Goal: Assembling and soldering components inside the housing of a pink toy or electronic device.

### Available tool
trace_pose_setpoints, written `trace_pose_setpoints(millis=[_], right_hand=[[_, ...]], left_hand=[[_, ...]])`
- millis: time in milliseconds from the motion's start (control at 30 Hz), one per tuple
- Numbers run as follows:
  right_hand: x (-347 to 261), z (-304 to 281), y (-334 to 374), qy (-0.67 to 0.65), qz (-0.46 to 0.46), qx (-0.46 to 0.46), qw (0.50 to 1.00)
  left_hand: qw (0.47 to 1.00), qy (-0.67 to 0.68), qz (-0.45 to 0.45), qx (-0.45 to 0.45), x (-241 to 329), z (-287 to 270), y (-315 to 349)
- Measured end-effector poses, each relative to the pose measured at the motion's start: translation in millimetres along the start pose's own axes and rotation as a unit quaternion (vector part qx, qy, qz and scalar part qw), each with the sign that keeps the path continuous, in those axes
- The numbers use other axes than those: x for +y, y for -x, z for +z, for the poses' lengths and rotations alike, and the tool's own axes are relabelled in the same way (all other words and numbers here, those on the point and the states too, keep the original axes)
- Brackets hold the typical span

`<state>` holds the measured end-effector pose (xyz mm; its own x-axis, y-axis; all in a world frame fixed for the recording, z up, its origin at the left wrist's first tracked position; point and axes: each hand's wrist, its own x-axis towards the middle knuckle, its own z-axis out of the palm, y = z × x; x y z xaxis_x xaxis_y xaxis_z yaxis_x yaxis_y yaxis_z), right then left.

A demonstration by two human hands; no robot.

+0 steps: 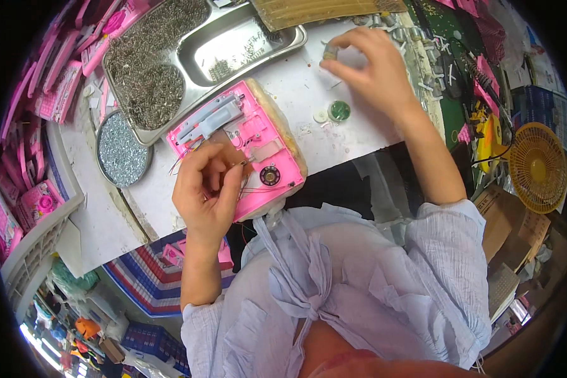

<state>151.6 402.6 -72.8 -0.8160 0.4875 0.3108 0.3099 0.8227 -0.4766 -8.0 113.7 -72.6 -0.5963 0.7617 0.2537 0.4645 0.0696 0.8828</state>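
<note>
A pink plastic housing (283, 154) lies open in front of me, with a grey mechanism (209, 120), a small round black speaker (269, 176) and thin wires inside. My left hand (206, 189) is over its near left part, thumb and fingertips pinched around a tiny piece that I cannot make out. Farther right, above the white tabletop, my right hand (377, 72) grips a small grey motor-like piece (329, 53) between thumb and fingers. Between the housing and this hand sit a small round green container (339, 111) and a white disc (320, 116).
A metal tray (299, 39) with heaps of small springs stands at the back left, beside a round dish (99, 154) of screws. Pink casings (60, 94) pile up at the left. Several grey pieces (416, 53) line the right edge. A yellow fan (538, 167) stands far right.
</note>
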Motion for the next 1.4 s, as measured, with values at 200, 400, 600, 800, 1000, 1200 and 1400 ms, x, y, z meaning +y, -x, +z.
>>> trace_pose_setpoints(millis=[200,400,600,800,1000,1200,1400], right_hand=[[11,0,-2,0.044,0.076,-0.052,0.995],[-62,-13,30,-0.268,-0.080,0.078,0.957],[-59,-34,47,-0.379,0.002,-0.077,0.922],[-56,-34,49,-0.614,0.242,-0.102,0.745],[-33,-38,60,-0.654,0.275,-0.066,0.701],[-23,-26,66,-0.713,0.256,-0.018,0.652],[-21,-22,70,-0.692,0.282,-0.025,0.665]], left_hand=[[0.978,0.129,-0.107,-0.124,44,11,-33],[0.763,0.444,-0.335,-0.329,50,42,-70],[0.866,0.278,-0.259,-0.325,48,43,-66],[0.947,-0.007,-0.037,-0.318,70,45,-90],[0.919,-0.007,0.043,-0.391,58,46,-150],[0.914,-0.276,0.256,-0.150,-29,46,-246],[0.904,-0.303,0.259,-0.155,-44,57,-272]])
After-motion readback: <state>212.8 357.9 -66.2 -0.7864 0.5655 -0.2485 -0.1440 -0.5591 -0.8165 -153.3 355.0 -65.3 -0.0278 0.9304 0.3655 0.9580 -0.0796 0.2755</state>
